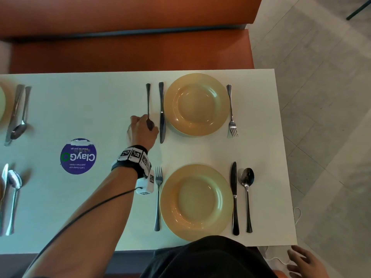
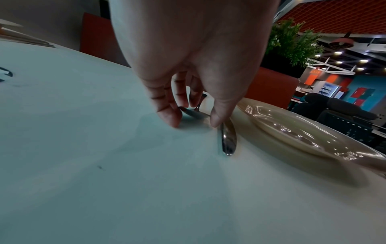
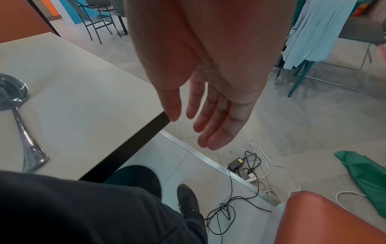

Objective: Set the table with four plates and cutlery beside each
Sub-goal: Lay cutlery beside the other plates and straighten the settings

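White and long, the table (image 1: 100, 101) runs across my head view with an orange bench (image 1: 128, 51) along its far edge and grey floor tiles past its right end. Near that right end I see two yellow plates: the far plate (image 1: 196, 104) has a knife (image 1: 161, 112) just beside its left rim and a fork (image 1: 231, 111) to its right, while the near plate (image 1: 195, 201) has a fork (image 1: 158, 197) on its left and a knife (image 1: 234, 197) and spoon (image 1: 247, 195) on its right. My left hand (image 1: 141, 130) reaches out over the table and pinches the bowl end of a spoon (image 1: 148, 105), which lies just left of the far knife with its handle pointing at the far edge. From the left wrist view, the thumb and fingers (image 2: 169, 113) curl down around the spoon bowl (image 2: 195, 113) with their tips at the tabletop. My right hand (image 3: 208, 92) hangs off the near right corner of the table above the floor, fingers straight and relaxed, holding nothing. At the left end more cutlery (image 1: 18, 115) lies beside a partly visible plate, and a round blue sticker (image 1: 78, 156) sits mid-table.
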`<state>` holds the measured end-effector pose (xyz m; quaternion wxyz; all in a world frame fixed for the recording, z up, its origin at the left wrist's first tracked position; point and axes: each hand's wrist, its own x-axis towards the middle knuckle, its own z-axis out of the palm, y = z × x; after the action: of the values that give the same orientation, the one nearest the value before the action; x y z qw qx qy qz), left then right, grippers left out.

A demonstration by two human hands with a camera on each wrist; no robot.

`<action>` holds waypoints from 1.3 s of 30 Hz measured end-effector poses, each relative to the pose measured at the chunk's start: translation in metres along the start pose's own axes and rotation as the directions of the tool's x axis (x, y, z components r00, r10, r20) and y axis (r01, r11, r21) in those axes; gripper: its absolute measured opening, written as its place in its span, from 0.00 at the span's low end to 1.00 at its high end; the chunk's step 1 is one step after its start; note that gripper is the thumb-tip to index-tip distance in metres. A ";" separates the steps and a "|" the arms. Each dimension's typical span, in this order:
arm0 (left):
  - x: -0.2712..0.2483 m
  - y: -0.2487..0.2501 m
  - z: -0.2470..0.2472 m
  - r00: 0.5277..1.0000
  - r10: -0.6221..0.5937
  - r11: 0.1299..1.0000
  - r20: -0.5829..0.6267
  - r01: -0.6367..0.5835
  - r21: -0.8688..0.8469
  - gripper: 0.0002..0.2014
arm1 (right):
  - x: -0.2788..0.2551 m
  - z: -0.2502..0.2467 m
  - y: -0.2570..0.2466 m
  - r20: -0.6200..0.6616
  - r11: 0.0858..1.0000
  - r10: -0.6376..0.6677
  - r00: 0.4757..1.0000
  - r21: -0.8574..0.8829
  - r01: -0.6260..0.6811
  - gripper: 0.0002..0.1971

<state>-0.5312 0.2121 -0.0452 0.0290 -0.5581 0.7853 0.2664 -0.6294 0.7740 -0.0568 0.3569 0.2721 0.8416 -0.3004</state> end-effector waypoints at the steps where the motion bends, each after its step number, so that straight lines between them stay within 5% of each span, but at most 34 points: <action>1: -0.001 0.001 0.001 1.000 0.010 1.000 -0.003 -0.010 -0.001 0.24 | 0.000 0.001 -0.001 0.000 1.000 0.004 1.000 0.009 -0.004 0.13; 27: -0.004 -0.001 0.004 0.999 0.033 0.999 -0.008 -0.033 -0.021 0.20 | 0.004 0.000 0.005 0.046 1.000 0.026 0.999 0.000 -0.026 0.15; 39: -0.015 -0.005 0.000 0.996 -0.039 0.984 -0.078 0.025 -0.176 0.19 | 0.005 0.000 0.011 0.039 1.000 0.020 0.999 0.000 -0.020 0.14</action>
<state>-0.5217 0.2239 -0.0422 -0.0479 -0.5815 0.7502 0.3110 -0.6245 0.7824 -0.0641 0.3763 0.2748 0.8315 -0.3024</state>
